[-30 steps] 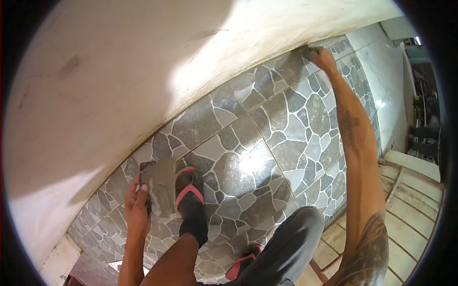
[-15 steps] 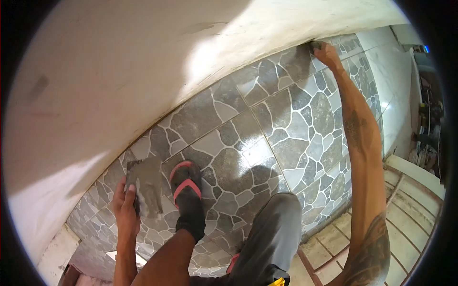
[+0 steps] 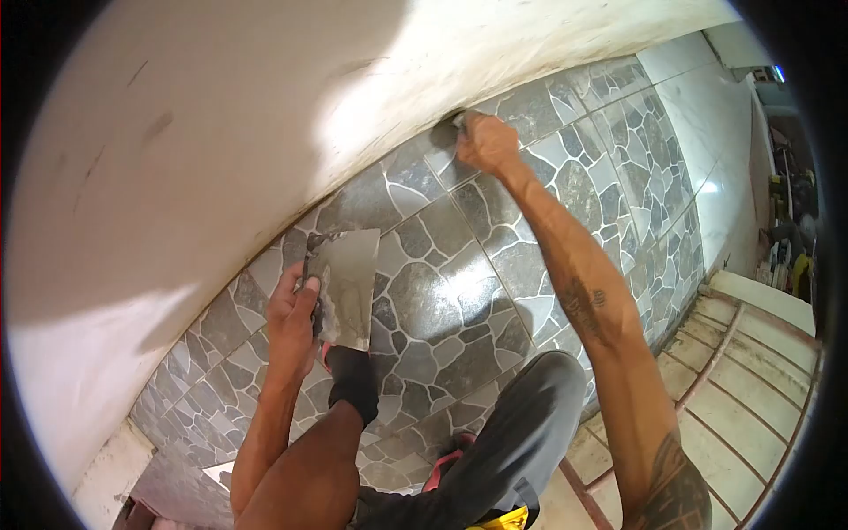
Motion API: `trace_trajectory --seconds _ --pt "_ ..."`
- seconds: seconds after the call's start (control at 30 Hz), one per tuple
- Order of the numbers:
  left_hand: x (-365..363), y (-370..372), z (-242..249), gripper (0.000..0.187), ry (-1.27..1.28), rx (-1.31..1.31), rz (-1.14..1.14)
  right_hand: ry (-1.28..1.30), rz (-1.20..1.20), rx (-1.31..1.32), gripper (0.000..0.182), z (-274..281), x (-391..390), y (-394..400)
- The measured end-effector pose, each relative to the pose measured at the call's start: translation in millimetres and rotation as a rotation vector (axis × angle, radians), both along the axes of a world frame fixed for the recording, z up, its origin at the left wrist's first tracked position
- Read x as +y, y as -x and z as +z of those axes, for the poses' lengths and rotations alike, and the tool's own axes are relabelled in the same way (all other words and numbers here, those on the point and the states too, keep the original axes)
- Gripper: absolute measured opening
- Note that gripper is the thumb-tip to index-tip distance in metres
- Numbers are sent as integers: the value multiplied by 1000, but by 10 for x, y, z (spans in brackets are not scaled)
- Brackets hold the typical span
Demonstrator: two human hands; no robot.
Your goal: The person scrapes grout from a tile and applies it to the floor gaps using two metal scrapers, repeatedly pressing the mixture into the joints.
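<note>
My left hand [image 3: 294, 305] grips the left edge of a flat grey rectangular plate [image 3: 353, 287] smeared with wet grey paste, held above the floor and partly over my slippered foot. At the seam where floor meets wall, my right hand [image 3: 488, 144] is closed, knuckles up, around a small dark thing [image 3: 458, 122]. Most of that thing is hidden by the fingers, so its kind cannot be told. Stone-patterned tiles [image 3: 433, 305] cover the floor beneath both hands.
A pale plastered wall [image 3: 221, 132] curves along the far side. My bent knee [image 3: 552, 375] is at the bottom middle. On the right are a step of cream tiles [image 3: 742, 389] with brown joints and white glossy tiles [image 3: 707, 132], with clutter beyond.
My right hand has slid left along the wall seam, nearer my left hand. My left hand has moved up and right with the plate, which now covers much of the slipper.
</note>
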State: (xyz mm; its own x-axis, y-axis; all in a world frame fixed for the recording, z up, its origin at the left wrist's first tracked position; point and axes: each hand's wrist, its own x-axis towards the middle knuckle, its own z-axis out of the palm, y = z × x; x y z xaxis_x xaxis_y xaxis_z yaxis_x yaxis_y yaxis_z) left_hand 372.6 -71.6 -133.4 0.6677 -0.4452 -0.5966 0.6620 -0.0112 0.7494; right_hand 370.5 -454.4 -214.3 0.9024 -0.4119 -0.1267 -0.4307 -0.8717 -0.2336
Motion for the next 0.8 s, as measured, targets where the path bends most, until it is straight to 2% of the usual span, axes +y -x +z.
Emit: trace_trajectory --seconds 0.27,0.37,0.47,0.5,0.53,0.6,0.67,0.77,0.8 --pt "29 47 10 33 7 -27 51 -122 64 -67 24 -69 1018 -38" --pt "79 82 -105 35 16 -48 79 -542 178 140 31 -47 1100 -78" --pt "173 49 -187 35 -4 -60 99 -701 111 -22 40 -48 1289 141" --pt "204 65 -247 34 -19 -65 133 -860 -144 94 41 288 1331 220" --pt "264 112 -284 33 -40 -62 163 -1086 -227 45 41 388 1317 310" --pt "291 172 -247 28 -26 -42 134 -1377 -325 -3 40 482 1245 518" --pt "217 160 -205 26 2 -18 107 -1507 -324 -21 38 628 1172 704" --pt "100 180 -195 24 23 37 106 -1497 -256 -114 42 821 1163 956" --pt "23 185 -244 24 37 37 123 -1357 -230 -150 42 1006 1224 1008"
